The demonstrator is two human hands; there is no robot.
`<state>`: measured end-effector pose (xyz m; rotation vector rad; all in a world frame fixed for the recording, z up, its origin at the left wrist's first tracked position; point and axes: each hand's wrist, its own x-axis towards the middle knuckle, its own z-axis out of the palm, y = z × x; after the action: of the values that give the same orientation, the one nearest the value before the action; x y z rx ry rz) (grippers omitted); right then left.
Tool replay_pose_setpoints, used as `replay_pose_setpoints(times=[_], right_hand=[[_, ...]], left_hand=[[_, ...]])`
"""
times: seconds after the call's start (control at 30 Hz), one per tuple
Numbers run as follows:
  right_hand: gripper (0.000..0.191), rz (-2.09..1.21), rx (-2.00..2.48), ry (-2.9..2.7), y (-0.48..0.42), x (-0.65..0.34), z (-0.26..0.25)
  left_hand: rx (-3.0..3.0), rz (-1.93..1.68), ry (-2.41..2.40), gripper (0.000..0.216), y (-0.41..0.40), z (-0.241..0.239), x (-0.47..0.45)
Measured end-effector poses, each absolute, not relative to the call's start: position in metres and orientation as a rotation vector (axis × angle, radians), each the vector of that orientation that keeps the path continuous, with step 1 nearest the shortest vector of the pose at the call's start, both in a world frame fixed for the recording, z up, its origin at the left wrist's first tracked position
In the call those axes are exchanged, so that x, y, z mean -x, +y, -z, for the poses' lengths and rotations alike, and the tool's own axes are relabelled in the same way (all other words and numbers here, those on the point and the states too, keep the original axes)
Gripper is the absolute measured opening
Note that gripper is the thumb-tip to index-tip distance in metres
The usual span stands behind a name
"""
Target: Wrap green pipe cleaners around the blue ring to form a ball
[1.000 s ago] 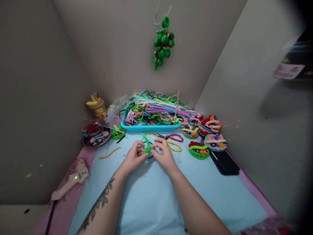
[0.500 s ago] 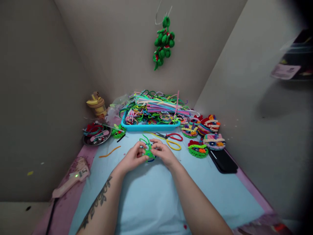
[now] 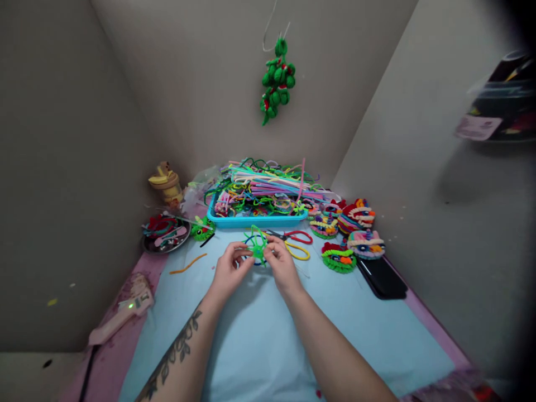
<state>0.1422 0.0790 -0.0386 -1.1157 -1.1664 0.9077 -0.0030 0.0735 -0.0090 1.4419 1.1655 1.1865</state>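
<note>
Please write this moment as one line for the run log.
left hand: holding green piece | right hand: holding same piece | scissors: on blue sheet | orange strip: at left

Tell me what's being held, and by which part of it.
A green fuzzy piece: the left hand pinches its left side, the right hand its right.

No lettering can be read. A pale pink label (image 3: 479, 128) stands on the dark, clear-topped container (image 3: 508, 109) at the right wall; it bears faint print and a small dark mark, both too blurred to make out as words, a brand or numbers. On the pink glue gun (image 3: 119, 321), at the left of the counter (image 3: 268, 340), a small green light (image 3: 131, 306) glows beside a greyish patch (image 3: 143, 298), whose markings, if any, are too small to tell.
</note>
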Motion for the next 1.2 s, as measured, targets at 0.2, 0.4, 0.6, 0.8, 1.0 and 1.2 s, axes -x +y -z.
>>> replay_pose_setpoints(times=[0.2, 0.4, 0.6, 0.8, 1.0, 1.2], right_hand=[[0.015, -0.643, 1.218, -1.363, 0.070, -0.139, 0.030], [0.024, -0.163, 1.165, -1.856, 0.066, -0.152, 0.012], [0.013, -0.099, 1.192, -1.904, 0.068, -0.153, 0.013], [0.009, -0.164, 1.176, -1.756, 0.068, -0.151, 0.016], [0.007, -0.394, 1.208, -1.600, 0.068, -0.147, 0.016], [0.009, -0.548, 1.225, -1.560, 0.070, -0.147, 0.017]], left_hand=[[-1.172, -1.191, 1.057, 0.033, 0.074, 0.009, 0.000], [-1.100, -1.146, 1.040, 0.034, 0.078, 0.006, 0.009], [-1.108, -1.132, 1.057, 0.031, 0.078, 0.006, 0.009], [-1.180, -1.081, 1.015, 0.028, 0.078, 0.005, 0.009], [-1.247, -1.037, 0.985, 0.029, 0.077, 0.006, 0.011], [-1.315, -1.034, 1.024, 0.028, 0.076, 0.005, 0.011]])
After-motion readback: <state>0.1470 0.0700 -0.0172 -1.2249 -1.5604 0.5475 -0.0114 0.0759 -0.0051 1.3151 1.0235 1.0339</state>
